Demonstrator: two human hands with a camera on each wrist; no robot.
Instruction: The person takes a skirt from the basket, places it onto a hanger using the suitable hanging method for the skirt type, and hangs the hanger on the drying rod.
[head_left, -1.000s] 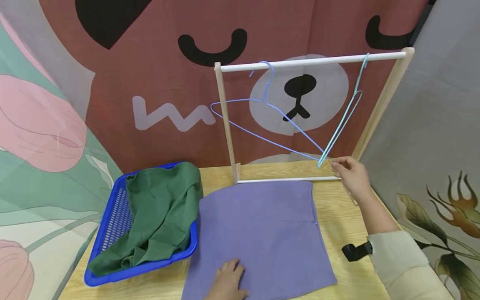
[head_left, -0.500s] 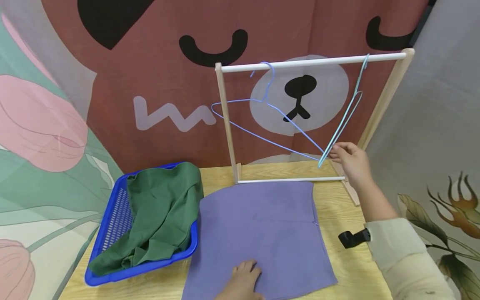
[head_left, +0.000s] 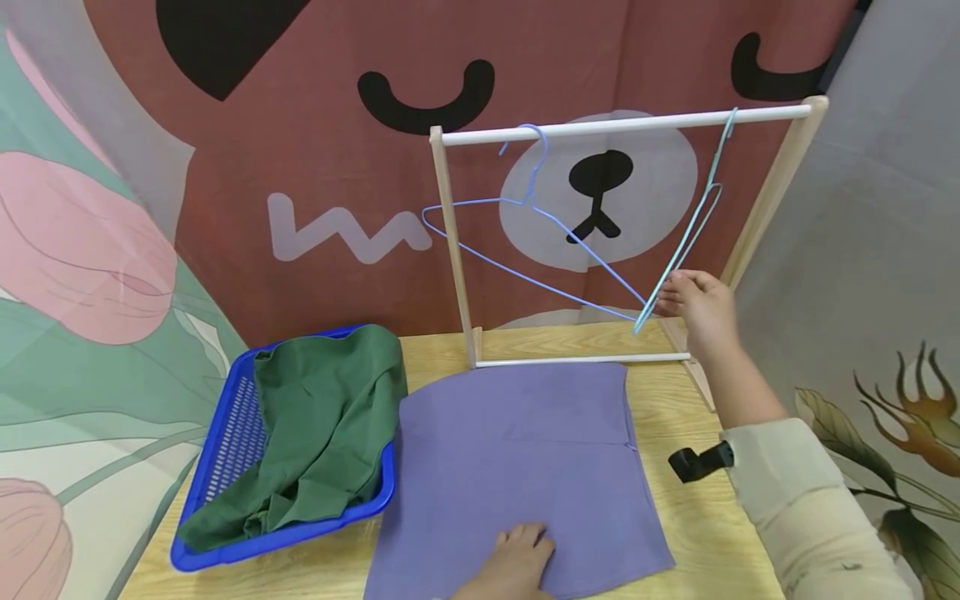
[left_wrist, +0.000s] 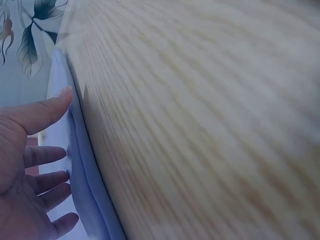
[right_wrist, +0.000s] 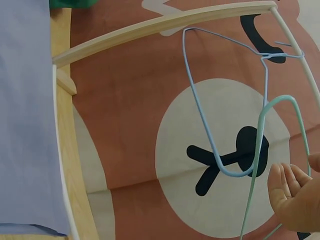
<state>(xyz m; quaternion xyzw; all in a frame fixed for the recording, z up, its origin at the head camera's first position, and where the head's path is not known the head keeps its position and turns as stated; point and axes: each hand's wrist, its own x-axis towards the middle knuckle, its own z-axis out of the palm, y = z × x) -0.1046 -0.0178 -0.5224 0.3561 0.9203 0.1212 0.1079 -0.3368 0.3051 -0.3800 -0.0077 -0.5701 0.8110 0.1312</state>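
A purple cloth garment (head_left: 517, 450) lies flat on the wooden table. My left hand (head_left: 517, 558) rests on its lower part, fingers spread. The left wrist view shows those fingers, relaxed, against the cloth's edge (left_wrist: 82, 165). My right hand (head_left: 705, 312) is raised at a teal wire hanger (head_left: 686, 229), fingers loosely extended right at its side. In the right wrist view, one wire of the teal hanger (right_wrist: 259, 150) passes in front of the cupped fingers (right_wrist: 286, 182). Left of it, a blue wire hanger (head_left: 551, 287) hangs from the same rack.
The small rack has a white top bar (head_left: 630, 125) and wooden posts (head_left: 453, 242). A blue plastic basket (head_left: 225, 442) stands on the left, with a green cloth (head_left: 330, 425) in it. A patterned curtain (head_left: 322, 283) covers the back behind the rack.
My right hand has moved up along the teal hanger from near its lower corner, and the hanger has shifted very slightly. My left hand has slid right across the purple cloth.
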